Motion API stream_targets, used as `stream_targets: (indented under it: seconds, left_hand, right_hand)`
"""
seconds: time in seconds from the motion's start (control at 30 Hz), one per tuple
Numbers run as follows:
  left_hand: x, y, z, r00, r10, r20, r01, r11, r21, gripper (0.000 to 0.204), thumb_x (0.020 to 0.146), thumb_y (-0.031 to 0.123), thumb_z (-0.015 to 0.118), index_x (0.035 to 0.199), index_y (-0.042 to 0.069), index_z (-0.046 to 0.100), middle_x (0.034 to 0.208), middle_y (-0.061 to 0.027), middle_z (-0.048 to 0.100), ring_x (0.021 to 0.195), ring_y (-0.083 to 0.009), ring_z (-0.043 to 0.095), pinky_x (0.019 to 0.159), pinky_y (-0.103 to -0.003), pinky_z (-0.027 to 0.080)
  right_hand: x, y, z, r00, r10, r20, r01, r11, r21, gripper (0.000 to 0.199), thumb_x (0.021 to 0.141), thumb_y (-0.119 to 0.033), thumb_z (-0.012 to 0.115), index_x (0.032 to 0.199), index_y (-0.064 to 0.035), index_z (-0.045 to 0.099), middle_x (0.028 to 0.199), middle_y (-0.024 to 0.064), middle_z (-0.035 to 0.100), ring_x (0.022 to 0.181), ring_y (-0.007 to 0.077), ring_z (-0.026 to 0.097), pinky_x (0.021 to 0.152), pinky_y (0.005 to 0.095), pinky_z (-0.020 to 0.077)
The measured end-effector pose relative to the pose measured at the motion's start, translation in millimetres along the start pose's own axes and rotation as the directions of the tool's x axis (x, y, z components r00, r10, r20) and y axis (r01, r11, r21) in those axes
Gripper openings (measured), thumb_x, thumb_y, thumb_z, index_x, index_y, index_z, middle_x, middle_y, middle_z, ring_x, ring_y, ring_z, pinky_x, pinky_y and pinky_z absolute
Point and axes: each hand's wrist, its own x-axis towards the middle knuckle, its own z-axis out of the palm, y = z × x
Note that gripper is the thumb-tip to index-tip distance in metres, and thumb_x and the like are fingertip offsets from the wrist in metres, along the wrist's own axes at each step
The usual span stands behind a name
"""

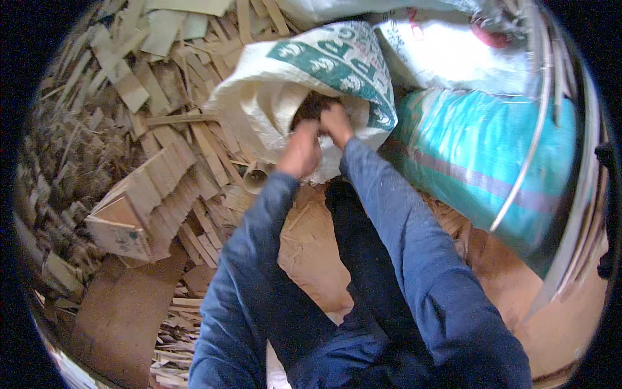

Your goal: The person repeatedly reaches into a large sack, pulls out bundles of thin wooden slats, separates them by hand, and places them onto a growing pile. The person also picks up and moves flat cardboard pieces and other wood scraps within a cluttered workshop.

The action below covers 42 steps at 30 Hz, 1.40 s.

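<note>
A white woven sack with a green printed band stands in front of me, its mouth gaping toward me. Both my hands are at this mouth, close together. My left hand is over the near rim, its fingers curled and blurred. Just right of it and a little farther in, my right hand is bent down with its fingers closed. Dark brown loose material shows inside the sack beyond my fingers. The fingertips are hidden, so what they grip cannot be made out.
Loose thin wood strips are heaped on the left, with a stacked bundle of wood pieces nearer. A cardboard-coloured tube lies beside the sack. Right are a full turquoise sack, another white sack and long pale strips.
</note>
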Motion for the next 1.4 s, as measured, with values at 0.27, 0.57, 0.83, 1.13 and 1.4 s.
stream_targets:
  seconds: [0.27, 0.57, 0.83, 1.13, 1.4]
  left_hand:
    - [79.6, -101.5, -65.1, 0.962, -0.175, -0.208, 0.254, 0.856, 0.450, 0.022, 0.078, 0.012, 0.056, 0.086, -0.008, 0.057, 0.091, -0.0326, 0.062, 0.090, -0.0496, 0.060, 0.083, -0.052, 0.049]
    - [114.9, -88.7, -80.2, 1.000, -0.014, -0.027, 0.022, 0.943, 0.333, 0.030, 0.082, 0.015, 0.055, 0.104, -0.002, 0.064, 0.094, -0.0237, 0.068, 0.090, -0.0386, 0.065, 0.084, -0.044, 0.050]
    - [130.9, -41.5, -87.2, 0.970, -0.222, 0.100, 0.197, 0.957, 0.214, 0.035, 0.087, 0.022, 0.057, 0.111, -0.004, 0.061, 0.107, -0.0180, 0.067, 0.098, -0.0290, 0.063, 0.089, -0.041, 0.047]
    - [14.6, -4.3, -39.2, 0.749, -0.419, -0.513, 0.252, 0.896, -0.365, 0.024, 0.091, 0.008, 0.057, 0.112, -0.003, 0.060, 0.112, -0.0116, 0.064, 0.101, -0.0201, 0.061, 0.092, -0.031, 0.047]
    - [-21.4, 17.2, 17.4, 0.794, -0.576, -0.194, 0.369, 0.710, -0.600, 0.065, 0.090, 0.022, 0.071, 0.140, -0.005, 0.038, 0.132, -0.0182, 0.052, 0.122, -0.0260, 0.052, 0.104, -0.038, 0.044]
  right_hand:
    - [83.4, 46.5, 60.2, 0.907, -0.340, 0.249, 0.163, 0.827, 0.537, 0.026, 0.097, -0.015, 0.058, 0.120, -0.0050, 0.064, 0.113, 0.0075, 0.069, 0.097, 0.0213, 0.066, 0.088, 0.0344, 0.0541]
    - [-32.4, -72.5, 52.3, 0.762, -0.580, -0.287, 0.543, 0.815, -0.204, 0.054, 0.072, -0.006, 0.070, 0.124, -0.0010, 0.056, 0.117, 0.0239, 0.063, 0.109, 0.0404, 0.059, 0.096, 0.0450, 0.0476]
    - [-112.8, -70.8, 39.9, 0.883, -0.289, -0.369, 0.291, 0.955, -0.050, 0.052, 0.069, -0.009, 0.073, 0.117, -0.0014, 0.054, 0.105, 0.0211, 0.065, 0.094, 0.0428, 0.063, 0.084, 0.0467, 0.0502]
    - [-147.4, -57.9, 19.0, 0.682, -0.583, -0.442, 0.488, 0.813, -0.318, 0.048, 0.070, -0.004, 0.072, 0.115, -0.0055, 0.056, 0.106, 0.0153, 0.061, 0.100, 0.0376, 0.060, 0.089, 0.0440, 0.0465]
    - [-140.0, -50.5, -2.0, 0.725, -0.527, -0.444, 0.491, 0.847, -0.204, 0.044, 0.076, -0.012, 0.074, 0.116, -0.0051, 0.057, 0.107, 0.0156, 0.063, 0.099, 0.0373, 0.060, 0.087, 0.0463, 0.0463]
